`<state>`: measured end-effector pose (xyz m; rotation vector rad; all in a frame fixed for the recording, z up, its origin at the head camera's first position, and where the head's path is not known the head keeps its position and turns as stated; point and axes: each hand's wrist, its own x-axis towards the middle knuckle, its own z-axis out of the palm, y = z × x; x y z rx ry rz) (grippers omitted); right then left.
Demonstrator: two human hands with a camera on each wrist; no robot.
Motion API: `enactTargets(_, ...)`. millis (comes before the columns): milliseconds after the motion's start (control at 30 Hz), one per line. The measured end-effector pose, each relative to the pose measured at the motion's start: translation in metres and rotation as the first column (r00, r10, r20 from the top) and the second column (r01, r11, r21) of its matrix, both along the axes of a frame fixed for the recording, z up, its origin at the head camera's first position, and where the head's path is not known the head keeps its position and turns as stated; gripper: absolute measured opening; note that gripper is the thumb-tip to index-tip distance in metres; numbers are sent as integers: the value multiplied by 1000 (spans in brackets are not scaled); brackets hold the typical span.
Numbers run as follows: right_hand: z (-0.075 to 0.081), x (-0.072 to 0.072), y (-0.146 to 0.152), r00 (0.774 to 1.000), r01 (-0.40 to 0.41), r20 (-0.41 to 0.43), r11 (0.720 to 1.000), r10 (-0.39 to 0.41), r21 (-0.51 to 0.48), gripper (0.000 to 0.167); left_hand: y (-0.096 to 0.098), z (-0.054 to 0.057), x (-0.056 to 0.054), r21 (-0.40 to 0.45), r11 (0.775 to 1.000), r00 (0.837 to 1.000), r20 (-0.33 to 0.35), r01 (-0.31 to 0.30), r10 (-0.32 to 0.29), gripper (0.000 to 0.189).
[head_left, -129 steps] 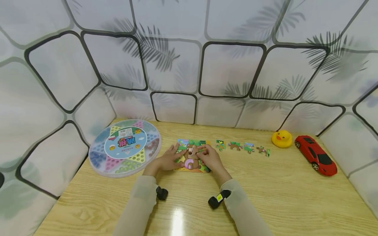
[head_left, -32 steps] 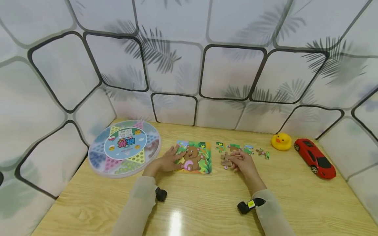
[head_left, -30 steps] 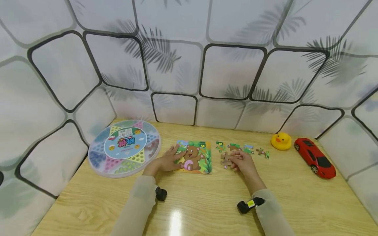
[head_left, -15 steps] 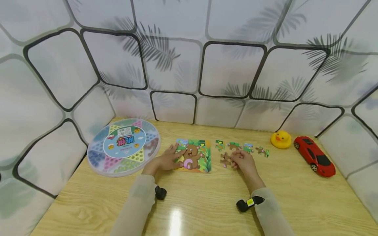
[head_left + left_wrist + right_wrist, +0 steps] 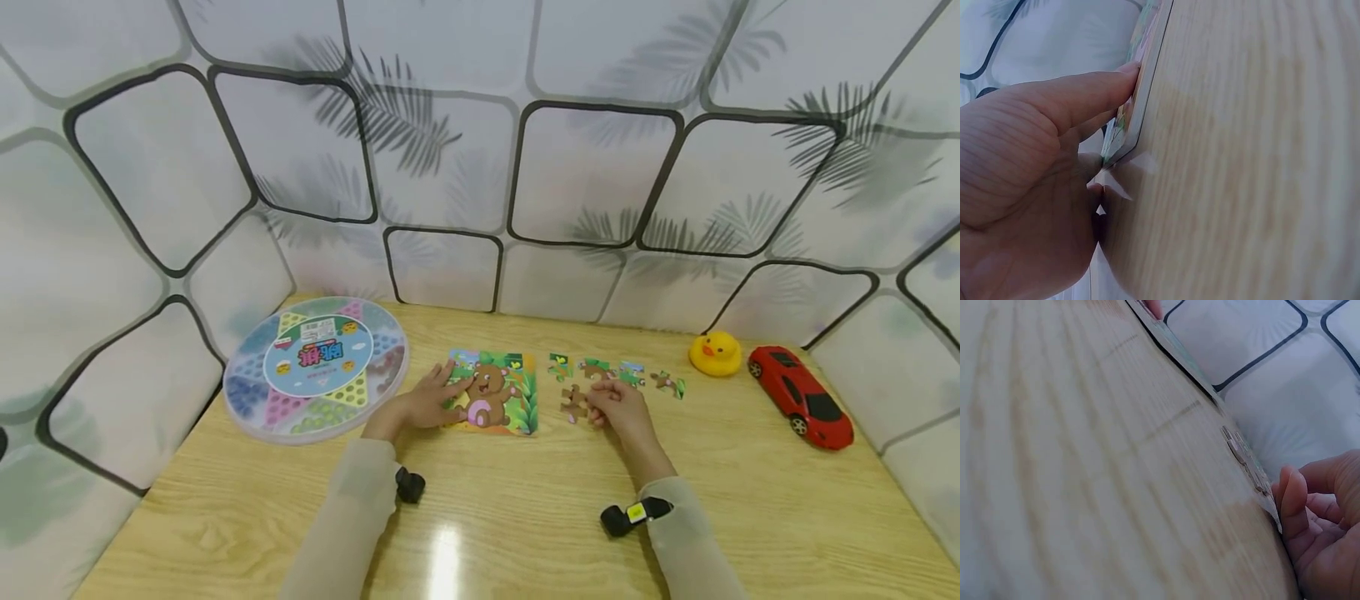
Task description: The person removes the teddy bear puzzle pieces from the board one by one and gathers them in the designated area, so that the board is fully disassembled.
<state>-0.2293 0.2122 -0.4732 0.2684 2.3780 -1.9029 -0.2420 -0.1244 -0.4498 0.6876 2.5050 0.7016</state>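
Observation:
A bear picture board (image 5: pixel 491 396) lies flat on the table, and my left hand (image 5: pixel 431 402) rests on its left part with fingers spread. In the left wrist view the thumb (image 5: pixel 1107 90) presses the board's near edge. To the board's right a brown jigsaw piece (image 5: pixel 573 403) lies on the table. My right hand (image 5: pixel 621 412) is right beside it, fingers loosely bent, fingertips at the piece's right edge. The right wrist view shows the same jigsaw piece (image 5: pixel 1244 459) flat on the wood, with the right hand's fingertips (image 5: pixel 1294 487) just past its end.
Several other jigsaw pieces (image 5: pixel 559 365) lie in a row behind the right hand. A round Chinese checkers set (image 5: pixel 318 367) sits at the left. A yellow rubber duck (image 5: pixel 715 355) and a red toy car (image 5: pixel 801 397) stand at the right, near the patterned backdrop (image 5: pixel 585 167).
My right hand has moved the brown jigsaw piece from the board to the table on the right. Over the last second it has barely moved. My left hand stays on the board.

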Motion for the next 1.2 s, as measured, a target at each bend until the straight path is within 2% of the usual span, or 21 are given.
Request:
enactTargets(200,-3,1,2,999,-11,-32,999,10,-30,28,0,0,0,-3,1000,1000,-3,2,-2,65)
enactTargets(467,5,2,-5,998,-30,-49,997,27,-71,30,1,0,0,2,1000,1000,-2,-2,2,65)
enactTargets(700,13,0,-18,994,-90,-66,996,88,-30,35,0,2,1,-1,1000,1000,4,-4,4,64)
enactTargets(1000,14,-5,-38,985,-145,-106,985,135,-94,30,-4,-6,-3,83,997,999,36,3,-6,69)
enactTargets(1200,16,-7,-58,980,-185,-97,972,172,-143,32,-1,3,2,33,999,1000,25,-14,13,64)
